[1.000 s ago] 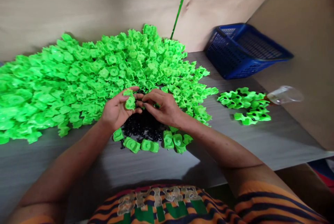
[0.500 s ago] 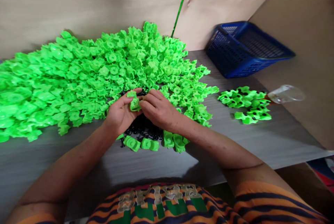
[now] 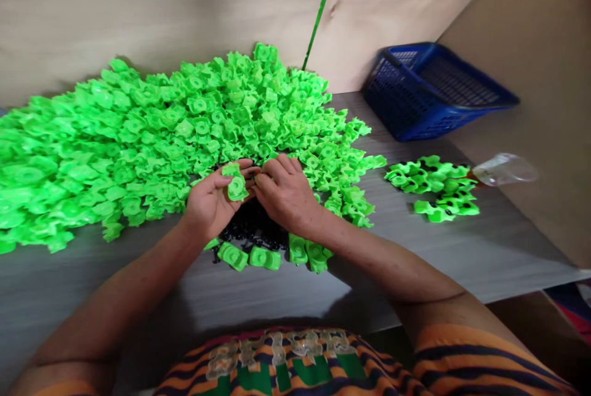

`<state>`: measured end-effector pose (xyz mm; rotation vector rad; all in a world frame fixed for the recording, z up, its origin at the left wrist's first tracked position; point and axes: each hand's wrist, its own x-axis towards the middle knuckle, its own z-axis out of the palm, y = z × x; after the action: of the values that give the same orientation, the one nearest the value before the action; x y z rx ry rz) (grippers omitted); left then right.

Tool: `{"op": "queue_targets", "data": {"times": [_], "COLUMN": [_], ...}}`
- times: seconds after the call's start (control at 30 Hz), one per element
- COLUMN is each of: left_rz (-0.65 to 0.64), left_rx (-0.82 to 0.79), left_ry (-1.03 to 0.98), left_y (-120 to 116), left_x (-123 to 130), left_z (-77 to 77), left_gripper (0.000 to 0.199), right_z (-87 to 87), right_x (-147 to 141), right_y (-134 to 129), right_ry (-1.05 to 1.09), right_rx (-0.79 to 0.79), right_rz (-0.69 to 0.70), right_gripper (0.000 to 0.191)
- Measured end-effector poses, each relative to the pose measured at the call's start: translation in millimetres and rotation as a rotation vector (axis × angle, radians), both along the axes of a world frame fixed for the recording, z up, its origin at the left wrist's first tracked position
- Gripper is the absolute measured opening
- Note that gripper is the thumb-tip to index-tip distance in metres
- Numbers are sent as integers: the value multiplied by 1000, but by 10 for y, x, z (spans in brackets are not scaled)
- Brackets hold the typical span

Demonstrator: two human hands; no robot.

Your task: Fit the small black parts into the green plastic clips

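My left hand (image 3: 207,202) holds a bright green plastic toy car body (image 3: 237,186) between thumb and fingers, its hollow underside showing. Close beside it, my right hand (image 3: 286,193) has its fingers pinched together. Something small and dark shows near those fingertips, too small to make out. Under both hands lies a pile of small black parts (image 3: 253,226), partly covered by them. Several green car bodies (image 3: 265,257) lie in a row along the near side of the black pile.
A large heap of green car bodies (image 3: 138,131) spreads across the left and back of the grey table (image 3: 415,260). Green pieces with black wheels (image 3: 429,174) lie at right, beside a clear plastic cup (image 3: 505,169) on its side. Behind them a blue basket (image 3: 406,106) leans tilted.
My right hand has drawn slightly right, away from the green car body. The body has turned in my left hand and shows more fully.
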<state>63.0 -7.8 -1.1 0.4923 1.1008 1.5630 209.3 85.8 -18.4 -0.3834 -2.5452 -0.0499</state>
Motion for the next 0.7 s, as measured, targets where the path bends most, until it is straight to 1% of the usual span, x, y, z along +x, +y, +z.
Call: {"op": "queue_targets", "data": {"times": [0.2,0.27,0.33,0.43,0.53,0.6,0.7], "left_rz": [-29,-28,-16,9,-34,-59,-39], "left_rx": [17,14,8,17,52,67,79], "left_ry": [24,19,2,-25,-18,-4,3], "left_y": [3,10,15,13,5,4,9], "left_x": [-28,-45,-61,-84,-105,-115,-120], "left_z": [-10,-19,-30,-42,-44,-50,-80], "left_gripper": [46,46,45,44,47,52,59], "right_z": [-41,-44,-24,40,102,121,118], "right_x": [-13,-12,3,42,61,52,30], "right_y": [29,44,62,96,128,142,152], "right_ry": [24,58,109,205,294,327,346], "right_rx": [-48,-100,-224,-492,-720,-810,-842], "right_rz": [64,109,176,241,262,280,276], "right_gripper": [27,27,25,19,14,11,8]}}
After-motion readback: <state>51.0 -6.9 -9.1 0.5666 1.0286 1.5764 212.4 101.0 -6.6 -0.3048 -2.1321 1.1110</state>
